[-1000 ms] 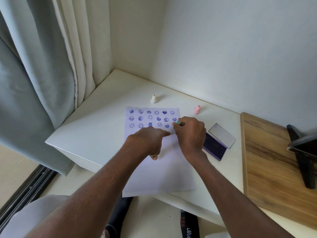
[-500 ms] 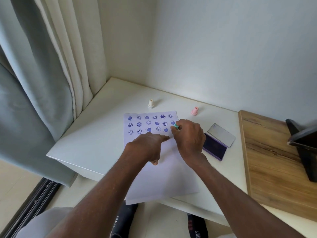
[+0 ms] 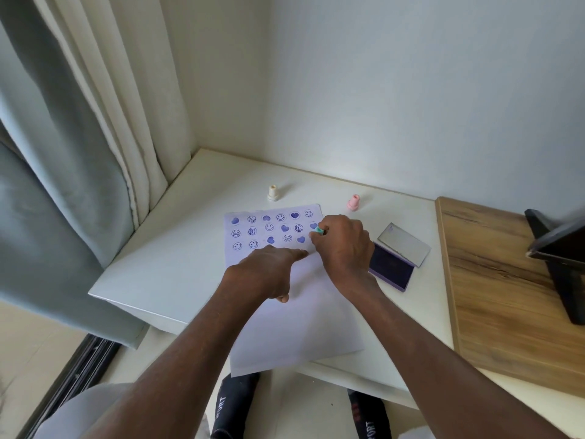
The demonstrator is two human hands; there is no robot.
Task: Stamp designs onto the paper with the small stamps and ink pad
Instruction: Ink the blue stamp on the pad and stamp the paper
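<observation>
A white paper sheet [image 3: 304,318] lies on the white table [image 3: 177,248], its far end covered with rows of purple smiley and heart prints. My right hand [image 3: 343,245] grips a small green stamp [image 3: 319,230] at the right end of the printed rows, its base down against the paper. My left hand [image 3: 269,274] rests flat on the sheet just below the prints, fingers extended and pointing right. A cream stamp [image 3: 273,193] and a pink stamp [image 3: 353,202] stand beyond the paper. The open purple ink pad [image 3: 392,270] lies right of my right hand, its lid [image 3: 404,244] folded back.
A wooden board [image 3: 506,296] covers the table's right side, with a black stand [image 3: 560,248] on it. Grey and cream curtains [image 3: 79,153] hang at the left. Walls close the corner behind. The paper's near edge overhangs the table front, above my legs.
The camera view shifted slightly down and left. My right hand with the green stamp stays at the right end of the third row; my left hand keeps holding the paper.
</observation>
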